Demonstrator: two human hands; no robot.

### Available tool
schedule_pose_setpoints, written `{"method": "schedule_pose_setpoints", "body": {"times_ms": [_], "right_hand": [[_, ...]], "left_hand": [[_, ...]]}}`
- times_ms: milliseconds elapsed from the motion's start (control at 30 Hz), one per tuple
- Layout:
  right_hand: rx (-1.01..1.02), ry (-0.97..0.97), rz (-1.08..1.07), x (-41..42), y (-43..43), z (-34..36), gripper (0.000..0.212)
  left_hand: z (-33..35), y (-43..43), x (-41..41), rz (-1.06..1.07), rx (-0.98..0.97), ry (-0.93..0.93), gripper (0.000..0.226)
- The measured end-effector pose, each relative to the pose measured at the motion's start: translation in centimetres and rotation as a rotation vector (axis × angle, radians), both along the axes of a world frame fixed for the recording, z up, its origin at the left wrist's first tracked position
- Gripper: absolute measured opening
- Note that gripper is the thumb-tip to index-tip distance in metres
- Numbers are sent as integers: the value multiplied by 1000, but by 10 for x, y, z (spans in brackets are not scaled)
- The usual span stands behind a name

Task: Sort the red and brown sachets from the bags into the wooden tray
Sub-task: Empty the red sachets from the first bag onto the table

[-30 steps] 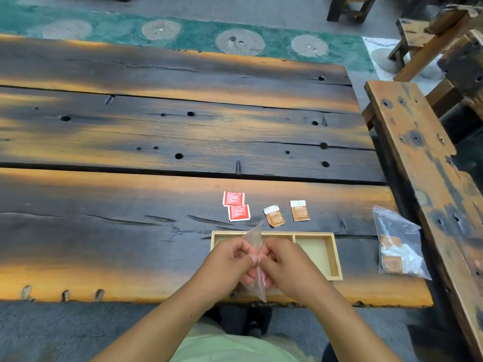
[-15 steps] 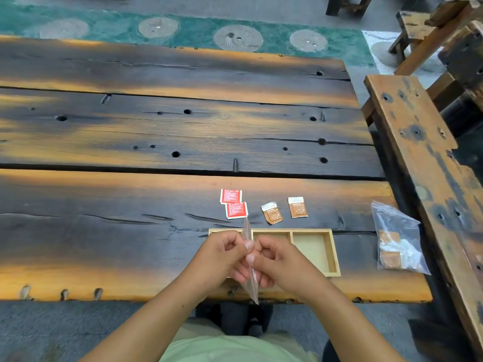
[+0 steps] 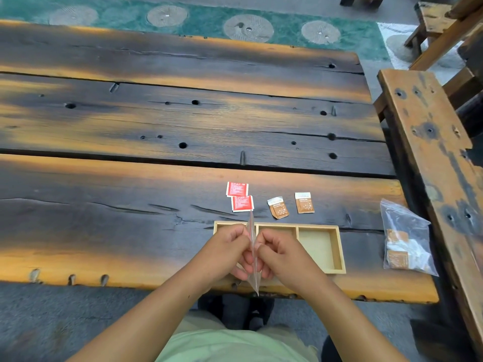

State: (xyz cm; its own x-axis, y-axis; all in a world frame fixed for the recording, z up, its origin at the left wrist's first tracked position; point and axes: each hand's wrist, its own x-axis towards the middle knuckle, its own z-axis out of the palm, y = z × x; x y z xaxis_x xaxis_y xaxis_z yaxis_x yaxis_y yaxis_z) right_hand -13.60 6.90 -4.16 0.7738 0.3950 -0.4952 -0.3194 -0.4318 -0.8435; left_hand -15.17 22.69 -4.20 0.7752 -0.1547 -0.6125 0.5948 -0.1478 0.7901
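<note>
My left hand (image 3: 226,253) and my right hand (image 3: 281,254) both pinch a clear plastic bag (image 3: 253,257), held edge-on over the near part of the wooden tray (image 3: 338,250). The tray has three compartments; the right one shows bare, the others are partly hidden by my hands. Two red sachets (image 3: 240,196) lie overlapping on the table just beyond the tray. Right of them lie two brown sachets: one tilted (image 3: 278,208), one straight (image 3: 304,203). A second clear bag (image 3: 406,240) with brown sachets inside rests at the table's right end.
The dark plank table (image 3: 156,131) stretches far ahead and left. A wooden bench (image 3: 428,142) runs along the right side, close to the second bag. More wooden furniture stands at the far right. The table's near edge is right under my wrists.
The bag between my hands has turned from partly flat-on to edge-on, and my fingers have closed in tighter on it. The sachets and tray have not moved.
</note>
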Motion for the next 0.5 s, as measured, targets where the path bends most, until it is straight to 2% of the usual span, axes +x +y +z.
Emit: {"method": "schedule_pose_setpoints", "body": {"times_ms": [133, 300, 367, 500], "right_hand": [[38, -42, 50, -3, 3, 5, 22], [122, 12, -29, -3, 1, 8, 25], [110, 9, -33, -3, 1, 10, 28], [-9, -84, -127, 1, -1, 7, 20]], "left_hand": [[-5, -2, -4, -90, -33, -66, 52], [-7, 2, -4, -45, -173, -82, 44], [-7, 2, -3, -42, -157, -82, 40], [-3, 7, 0, -77, -82, -93, 32]]}}
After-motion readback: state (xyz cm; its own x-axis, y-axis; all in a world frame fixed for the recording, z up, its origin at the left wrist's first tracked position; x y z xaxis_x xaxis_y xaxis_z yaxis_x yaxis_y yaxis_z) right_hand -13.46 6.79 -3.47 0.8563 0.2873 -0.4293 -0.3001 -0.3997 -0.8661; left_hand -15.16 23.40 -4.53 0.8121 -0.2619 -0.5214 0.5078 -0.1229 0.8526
